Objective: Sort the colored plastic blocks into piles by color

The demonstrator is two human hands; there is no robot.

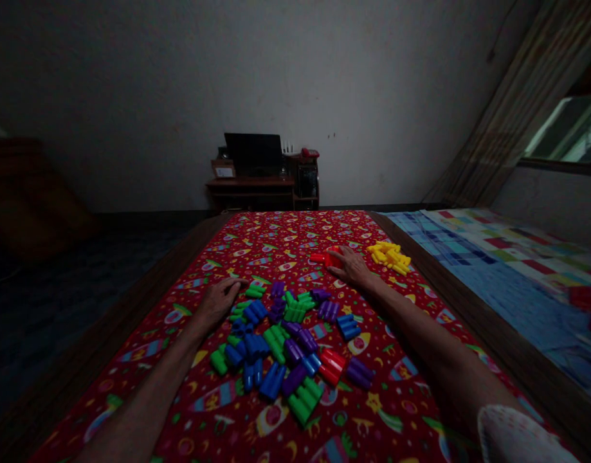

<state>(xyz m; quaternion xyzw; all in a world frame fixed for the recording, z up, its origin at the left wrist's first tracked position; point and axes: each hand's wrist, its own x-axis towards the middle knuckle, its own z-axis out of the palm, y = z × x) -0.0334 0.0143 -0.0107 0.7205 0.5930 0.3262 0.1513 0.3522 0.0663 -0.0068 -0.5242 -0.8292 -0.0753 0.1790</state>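
In the head view, the right hand (354, 267) reaches over the cloth (256, 444) with its fingers laid over red blocks (317, 258). One red end pokes out to the left of those fingertips; the fingers cover the rest in part, so I cannot tell whether they grip or only rest there. The yellow blocks (389, 257) lie in a heap just right of the same fingers, apart from the other colours.

The left hand (218, 301) lies low at the cloth, its fingers loosely bent and unclenched, the forefinger pointing away from the wrist toward the right. A green block (255, 291) sits just beside its fingertips, on their near right side.

Nearer the person than both sets of fingers, and mostly between the forearms, spreads a loose group: blue blocks (255, 346) toward the left fingers' side, green blocks (295, 310) among them, and purple blocks (294, 351) through the middle. Well below the right fingers, toward the person, lies a red piece (332, 366), with a purple piece (360, 373) on its right.

Far beyond the fingers stand a desk (249, 182) and a monitor (253, 153). Well right of the right fingers is a quilt (521, 244), and beyond it a curtain (507, 109).
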